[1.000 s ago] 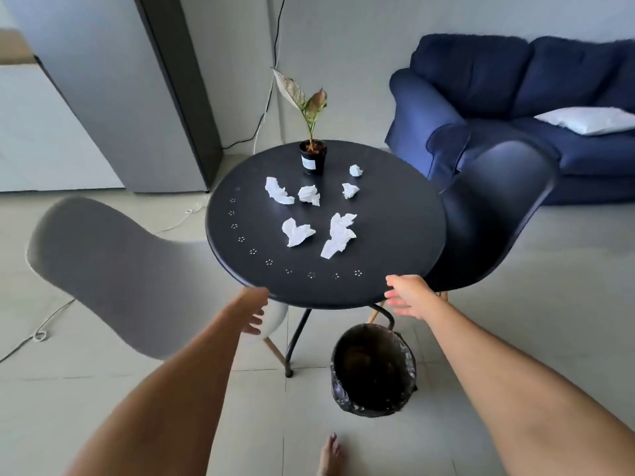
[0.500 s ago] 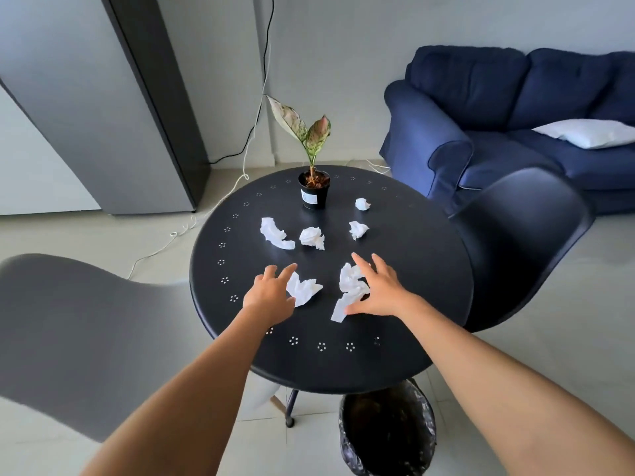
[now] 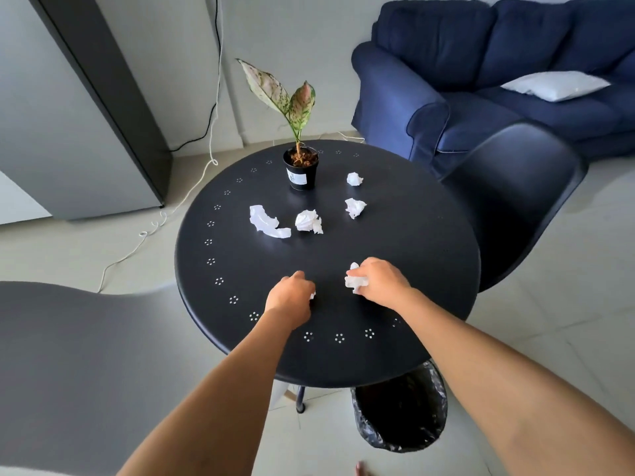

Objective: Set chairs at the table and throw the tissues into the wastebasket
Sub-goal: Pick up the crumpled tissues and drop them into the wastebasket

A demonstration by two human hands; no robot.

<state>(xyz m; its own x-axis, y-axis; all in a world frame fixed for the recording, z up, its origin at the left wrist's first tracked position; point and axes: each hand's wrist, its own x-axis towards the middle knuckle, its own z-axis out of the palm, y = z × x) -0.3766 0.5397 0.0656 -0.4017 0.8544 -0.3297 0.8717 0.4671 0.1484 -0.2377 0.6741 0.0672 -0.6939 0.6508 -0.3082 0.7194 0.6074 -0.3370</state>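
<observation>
Both hands rest on the round black table. My left hand is closed over a crumpled tissue, of which only a white edge shows. My right hand grips another white tissue. Several more crumpled tissues lie farther back: a long one, a ball, and two smaller ones. A grey chair stands at the table's left, a black chair at its right. The wastebasket, lined with a black bag, sits under the near edge.
A potted plant stands at the table's far side. A navy sofa with a white cushion is behind the black chair. A grey cabinet is at the back left, with cables trailing on the floor.
Both hands moved from the table's near edge onto the top, reached the two nearest tissues and closed on them. The view moved closer over the table.
</observation>
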